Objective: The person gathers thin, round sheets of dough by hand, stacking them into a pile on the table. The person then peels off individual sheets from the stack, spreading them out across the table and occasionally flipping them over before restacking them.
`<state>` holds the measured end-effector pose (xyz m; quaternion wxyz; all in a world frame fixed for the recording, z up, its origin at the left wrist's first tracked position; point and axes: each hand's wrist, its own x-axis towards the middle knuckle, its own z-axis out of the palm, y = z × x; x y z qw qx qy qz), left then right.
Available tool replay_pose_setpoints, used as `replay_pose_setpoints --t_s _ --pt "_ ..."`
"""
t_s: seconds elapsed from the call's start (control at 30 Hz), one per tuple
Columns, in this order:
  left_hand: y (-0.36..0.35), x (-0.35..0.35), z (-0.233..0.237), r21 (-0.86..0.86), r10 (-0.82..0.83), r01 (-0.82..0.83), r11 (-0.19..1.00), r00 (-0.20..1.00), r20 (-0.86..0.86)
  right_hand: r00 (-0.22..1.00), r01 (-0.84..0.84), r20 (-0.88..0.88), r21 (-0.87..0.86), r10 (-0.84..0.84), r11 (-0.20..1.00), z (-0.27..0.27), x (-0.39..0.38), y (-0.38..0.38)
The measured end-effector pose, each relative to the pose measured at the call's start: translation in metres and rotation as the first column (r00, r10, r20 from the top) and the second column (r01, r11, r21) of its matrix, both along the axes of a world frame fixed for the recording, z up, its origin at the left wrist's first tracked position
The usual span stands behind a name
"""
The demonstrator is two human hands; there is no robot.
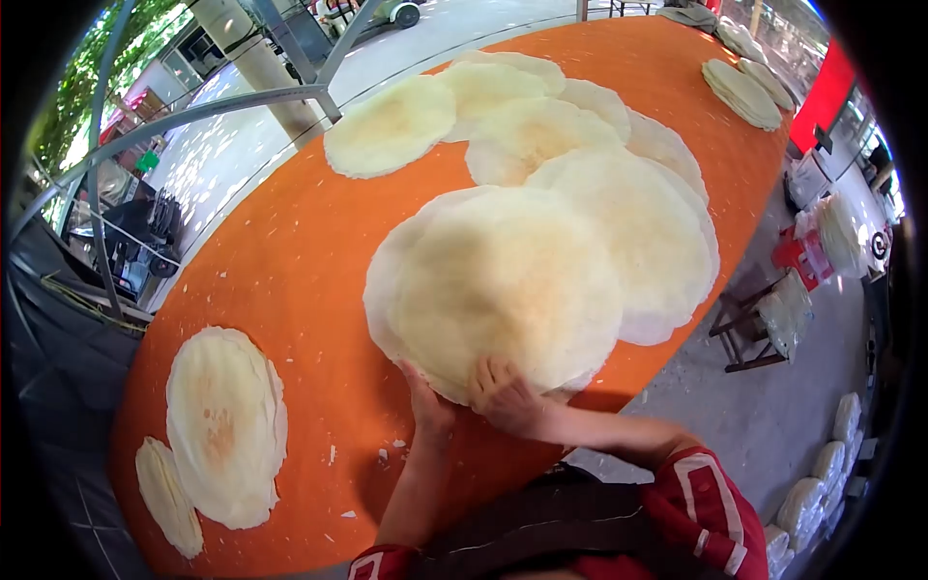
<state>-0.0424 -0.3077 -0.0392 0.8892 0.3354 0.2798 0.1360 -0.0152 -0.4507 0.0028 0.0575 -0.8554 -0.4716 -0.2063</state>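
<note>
A stack of thin, round, pale flatbreads (512, 280) with a browned middle lies on the orange table close in front of me. At its near edge, my right hand (507, 396) has its fingers curled over the rim of the top flatbread, closed on it. My left hand (428, 401) grips the same near rim a little further left, its fingers partly hidden by the bread. Behind and to the right, another flatbread pile (643, 242) overlaps the stack.
More flatbreads (391, 126) spread over the far part of the orange table (290, 242). Smaller piles lie at the near left (227, 425) and far right (742, 94). Crumbs dot the surface. A wooden stool (749, 333) and wrapped bags (802, 507) stand on the floor at right.
</note>
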Motion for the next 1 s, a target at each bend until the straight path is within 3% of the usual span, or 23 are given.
replay_pose_setpoints --t_s 0.07,0.1,0.17,0.2,0.23,0.3,0.33,0.43,0.5,0.57,0.67,0.77,0.87,0.93,1.0 --pt "0.012 0.003 -0.014 0.108 -0.105 0.110 0.988 0.993 -0.048 0.996 -0.042 -0.070 0.260 0.062 0.965 -0.017 -0.010 -0.005" --pt "0.014 0.006 -0.013 0.222 -0.097 0.108 0.969 0.994 -0.059 0.965 -0.032 -0.241 0.277 0.101 0.960 -0.010 -0.011 -0.024" --pt "0.023 0.015 -0.001 0.437 -0.085 0.105 0.893 0.994 -0.065 0.964 0.251 -0.104 0.075 -0.243 0.965 -0.027 0.008 -0.070" --pt "0.036 0.014 0.007 0.438 -0.053 0.090 0.895 0.994 -0.097 0.948 0.269 -0.266 0.371 -0.175 0.889 0.003 0.020 -0.095" --pt "0.054 0.009 0.019 0.443 -0.012 0.067 0.894 0.992 -0.126 0.951 0.278 -0.238 0.373 -0.198 0.885 0.003 0.030 -0.118" --pt "0.081 -0.012 0.069 0.526 -0.136 0.098 0.845 0.990 0.035 0.902 0.417 -0.191 0.163 -0.386 0.894 -0.023 0.034 -0.149" --pt "0.101 -0.025 0.080 0.448 -0.049 0.076 0.891 0.996 -0.072 0.871 0.480 -0.156 0.063 -0.466 0.875 -0.033 0.036 -0.155" --pt "0.153 -0.073 0.053 0.461 0.092 -0.023 0.887 0.988 -0.128 0.910 0.414 -0.026 -0.005 -0.414 0.910 -0.038 0.059 -0.158" --pt "0.166 -0.101 0.003 0.327 0.137 -0.060 0.943 0.966 -0.218 0.876 0.481 0.010 -0.020 -0.481 0.876 -0.036 0.073 -0.148" --pt "0.143 -0.110 -0.002 0.357 0.164 -0.098 0.929 0.973 -0.161 0.845 0.531 0.076 -0.018 -0.529 0.847 -0.023 0.094 -0.137" --pt "0.136 -0.113 -0.004 0.354 0.144 -0.078 0.932 0.976 -0.163 0.761 0.636 -0.015 -0.184 -0.649 0.750 -0.019 0.124 -0.117" --pt "0.137 -0.115 -0.011 0.345 0.144 -0.094 0.934 0.982 -0.123 0.708 0.595 -0.241 -0.303 -0.664 0.744 -0.030 0.159 -0.096" --pt "0.136 -0.115 -0.006 0.378 0.164 -0.115 0.919 0.981 -0.100 0.820 0.546 -0.204 0.001 -0.535 0.838 0.033 0.175 -0.093" --pt "0.133 -0.118 -0.002 0.388 0.164 -0.105 0.915 0.979 -0.122 0.897 0.428 -0.116 -0.018 -0.427 0.904 0.089 0.154 -0.068" --pt "0.133 -0.114 0.000 0.389 0.154 -0.089 0.917 0.978 -0.141 0.904 0.408 -0.055 -0.193 -0.425 0.892 0.109 0.116 -0.020"
